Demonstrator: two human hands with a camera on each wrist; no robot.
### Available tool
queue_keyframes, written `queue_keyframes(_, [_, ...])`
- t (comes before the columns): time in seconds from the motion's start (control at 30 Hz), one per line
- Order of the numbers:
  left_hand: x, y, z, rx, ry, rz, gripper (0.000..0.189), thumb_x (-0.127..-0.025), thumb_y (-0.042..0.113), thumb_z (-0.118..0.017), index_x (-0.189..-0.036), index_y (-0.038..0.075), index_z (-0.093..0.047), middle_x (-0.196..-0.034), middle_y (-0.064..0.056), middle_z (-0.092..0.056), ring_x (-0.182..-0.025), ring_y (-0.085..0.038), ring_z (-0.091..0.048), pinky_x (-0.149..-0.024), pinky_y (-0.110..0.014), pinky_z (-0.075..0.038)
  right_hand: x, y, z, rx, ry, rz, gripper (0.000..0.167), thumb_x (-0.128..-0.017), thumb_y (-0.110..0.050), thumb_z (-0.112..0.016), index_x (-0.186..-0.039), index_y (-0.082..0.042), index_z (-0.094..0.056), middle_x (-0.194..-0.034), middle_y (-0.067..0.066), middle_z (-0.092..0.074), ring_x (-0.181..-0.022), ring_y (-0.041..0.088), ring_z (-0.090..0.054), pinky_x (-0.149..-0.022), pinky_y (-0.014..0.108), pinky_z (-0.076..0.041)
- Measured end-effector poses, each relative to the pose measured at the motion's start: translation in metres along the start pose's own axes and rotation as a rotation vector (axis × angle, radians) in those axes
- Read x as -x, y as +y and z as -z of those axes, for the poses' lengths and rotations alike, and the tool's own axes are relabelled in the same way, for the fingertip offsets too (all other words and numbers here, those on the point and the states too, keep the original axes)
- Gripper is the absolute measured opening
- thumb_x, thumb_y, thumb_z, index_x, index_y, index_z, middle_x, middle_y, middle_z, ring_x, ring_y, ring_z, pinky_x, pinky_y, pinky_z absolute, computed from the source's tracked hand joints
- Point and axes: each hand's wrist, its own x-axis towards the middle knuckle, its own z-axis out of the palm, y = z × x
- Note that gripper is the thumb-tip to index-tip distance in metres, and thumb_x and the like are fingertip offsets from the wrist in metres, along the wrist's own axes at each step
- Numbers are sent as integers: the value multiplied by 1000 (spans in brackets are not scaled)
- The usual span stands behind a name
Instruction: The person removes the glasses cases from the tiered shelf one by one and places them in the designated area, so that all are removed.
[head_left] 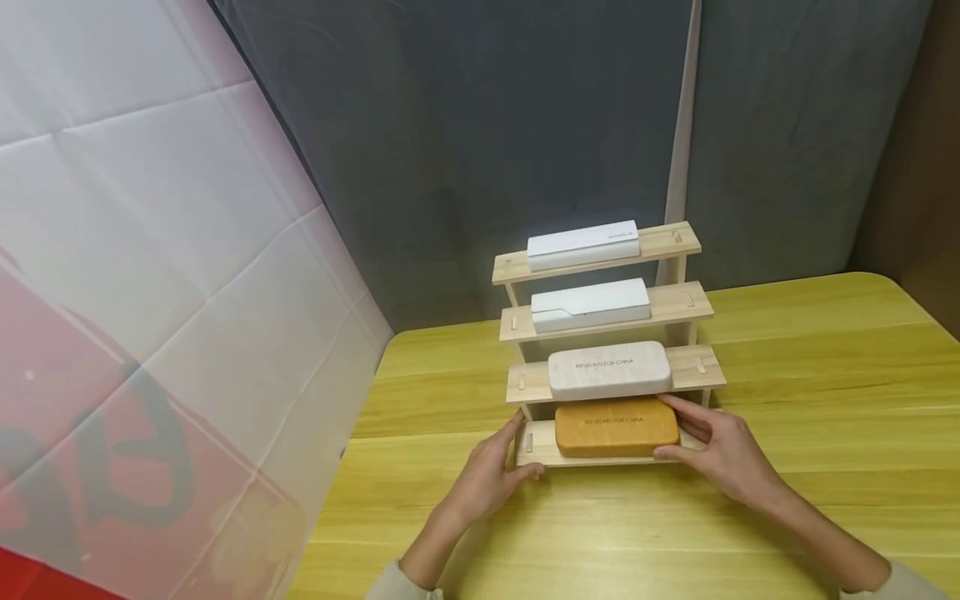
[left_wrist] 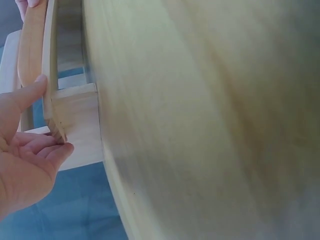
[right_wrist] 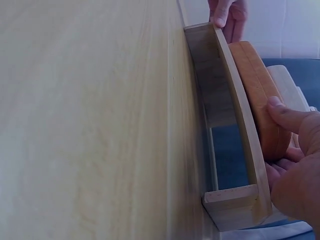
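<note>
A stepped wooden display stand (head_left: 538, 382) with several shelves stands on the table. On its lowest shelf lies an orange glasses case (head_left: 617, 442) lettered "REFUELING FOR CHINA". My right hand (head_left: 731, 454) holds that case by its right end, thumb at the front and fingers behind, as the right wrist view also shows. At the lowest shelf's left end, my left hand (head_left: 487, 475) grips the board, its thumb against the front edge in the left wrist view. One shelf up sits a cream glasses case (head_left: 609, 379) with the same lettering.
Two white oblong cases, an upper one (head_left: 583, 237) and a lower one (head_left: 592, 312), lie on the two top shelves. The yellow wood-grain table (head_left: 825, 400) extends to both sides. A grey curtain (head_left: 465, 150) hangs behind, and a white-and-red printed sheet (head_left: 187, 233) rises at the left.
</note>
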Motion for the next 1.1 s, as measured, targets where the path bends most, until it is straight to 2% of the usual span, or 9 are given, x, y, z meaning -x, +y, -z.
queue_keyframes(0.17, [-2,0,1,13,0,-4,90,-96,29,-82,-164,-1,-32,-164,-20,-41,-150,-37,-42,-122,-49,-39,2,1,1,-25,5,-10,74,-81,-7,-93,-146,7,-59,-143,32,-59,-124,42,-61,-94,20,-57])
queue_keyframes(0.4, [-4,0,1,40,28,-12,88,-92,27,-85,-161,-1,-39,-161,-19,-47,-147,-36,-47,-120,-48,-42,4,0,4,-93,-1,-36,73,-83,-5,-91,-148,6,-58,-145,33,-57,-125,32,-60,-93,18,-56])
queue_keyframes(0.6, [-5,-2,1,86,42,-9,86,-89,24,-87,-159,-1,-44,-159,-21,-48,-141,-41,-53,-115,-49,-48,7,-5,8,-96,-5,-74,72,-86,-9,-90,-150,1,-58,-146,32,-57,-124,39,-59,-92,18,-57])
queue_keyframes(0.7, [-6,-3,1,110,46,-10,86,-87,23,-88,-158,-1,-46,-159,-20,-48,-142,-40,-53,-115,-47,-48,9,-8,11,-97,-4,-85,71,-87,-11,-90,-150,-1,-59,-147,31,-56,-124,39,-60,-92,18,-57])
queue_keyframes(0.77, [-6,-4,1,127,47,-11,86,-86,23,-89,-157,-1,-47,-159,-20,-49,-142,-39,-52,-115,-47,-47,10,-9,14,-104,-5,-92,71,-87,-12,-90,-151,-3,-59,-148,30,-55,-125,33,-61,-92,19,-57])
queue_keyframes(0.93, [-7,-5,2,159,51,-14,86,-84,23,-91,-155,-1,-50,-158,-19,-51,-144,-37,-51,-117,-46,-45,12,-11,22,-114,-13,-97,73,-87,-14,-90,-152,-7,-59,-151,27,-54,-122,7,-62,-92,21,-58])
queue_keyframes(1.1, [-8,-5,2,170,56,-13,85,-83,18,-92,-155,0,-51,-157,-19,-51,-144,-37,-51,-117,-46,-45,13,-17,32,-93,-7,-82,71,-87,-13,-90,-151,-7,-60,-151,27,-54,-120,-3,-60,-93,19,-57])
